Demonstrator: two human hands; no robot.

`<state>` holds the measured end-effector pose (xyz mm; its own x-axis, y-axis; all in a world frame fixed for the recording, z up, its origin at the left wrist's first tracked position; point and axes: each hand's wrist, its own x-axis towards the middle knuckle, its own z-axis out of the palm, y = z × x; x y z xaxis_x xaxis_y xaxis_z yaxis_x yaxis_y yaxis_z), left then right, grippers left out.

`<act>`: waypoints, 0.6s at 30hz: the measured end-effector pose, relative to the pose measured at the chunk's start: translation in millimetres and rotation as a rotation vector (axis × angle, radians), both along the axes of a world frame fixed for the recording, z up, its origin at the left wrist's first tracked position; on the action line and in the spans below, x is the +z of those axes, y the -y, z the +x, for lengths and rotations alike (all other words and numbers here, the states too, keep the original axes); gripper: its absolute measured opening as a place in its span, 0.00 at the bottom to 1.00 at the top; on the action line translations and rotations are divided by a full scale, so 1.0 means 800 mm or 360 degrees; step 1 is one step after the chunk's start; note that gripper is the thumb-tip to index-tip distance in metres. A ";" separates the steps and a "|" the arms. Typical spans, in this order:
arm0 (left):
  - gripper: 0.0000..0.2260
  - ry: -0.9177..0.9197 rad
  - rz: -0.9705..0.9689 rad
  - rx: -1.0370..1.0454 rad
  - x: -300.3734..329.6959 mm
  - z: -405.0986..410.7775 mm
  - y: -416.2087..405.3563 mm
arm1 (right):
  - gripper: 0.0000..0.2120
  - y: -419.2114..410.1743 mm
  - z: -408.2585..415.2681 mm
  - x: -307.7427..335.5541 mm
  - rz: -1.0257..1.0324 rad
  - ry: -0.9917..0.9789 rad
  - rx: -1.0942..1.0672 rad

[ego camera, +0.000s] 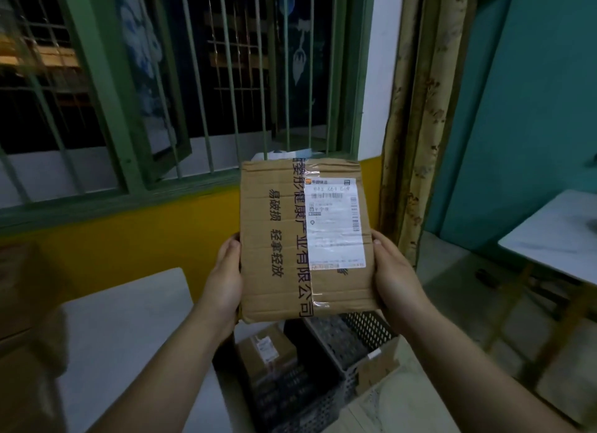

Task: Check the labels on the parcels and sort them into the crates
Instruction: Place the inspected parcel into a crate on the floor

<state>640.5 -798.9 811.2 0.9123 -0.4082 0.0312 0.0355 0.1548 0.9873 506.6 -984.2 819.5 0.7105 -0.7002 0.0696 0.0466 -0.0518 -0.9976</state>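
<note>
The person's two arms were bare from the bottom edge of the view up to the wrists, with no sleeve showing on either. The left hand (226, 280) and the right hand (399, 282) were bare too, gloveless, and carried no ring, watch or band on the parts that showed. The thumbnails were short and unpainted.

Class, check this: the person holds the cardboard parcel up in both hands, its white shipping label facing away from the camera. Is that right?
Not quite. The head view shows the label facing the camera, on the front of the parcel. The rest holds: the left hand and right hand hold it up.
</note>
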 end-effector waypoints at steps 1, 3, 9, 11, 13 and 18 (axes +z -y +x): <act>0.19 -0.0025 0.0012 0.0013 -0.006 0.023 0.013 | 0.12 0.012 0.023 -0.004 0.0006 -0.0020 -0.0006; 0.20 -0.0090 0.0043 0.0033 -0.016 0.060 0.033 | 0.12 0.032 0.058 -0.008 0.0010 -0.0073 0.0009; 0.21 -0.0187 0.0111 0.0072 -0.040 0.154 0.087 | 0.13 0.090 0.159 -0.025 0.0017 -0.0191 -0.0008; 0.21 -0.0206 0.0128 0.0109 -0.049 0.176 0.102 | 0.13 0.107 0.185 -0.032 0.0038 -0.0235 0.0002; 0.21 -0.0226 0.0182 0.0146 -0.059 0.194 0.114 | 0.14 0.124 0.207 -0.038 0.0052 -0.0258 0.0032; 0.18 -0.0288 0.0254 0.0259 -0.078 0.225 0.151 | 0.14 0.178 0.266 -0.066 0.0059 -0.0323 0.0201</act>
<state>820.4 -919.3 749.2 0.9511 -0.2426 -0.1911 0.2009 0.0161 0.9795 719.6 -1126.5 766.7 0.7893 -0.6046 -0.1077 -0.1513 -0.0215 -0.9882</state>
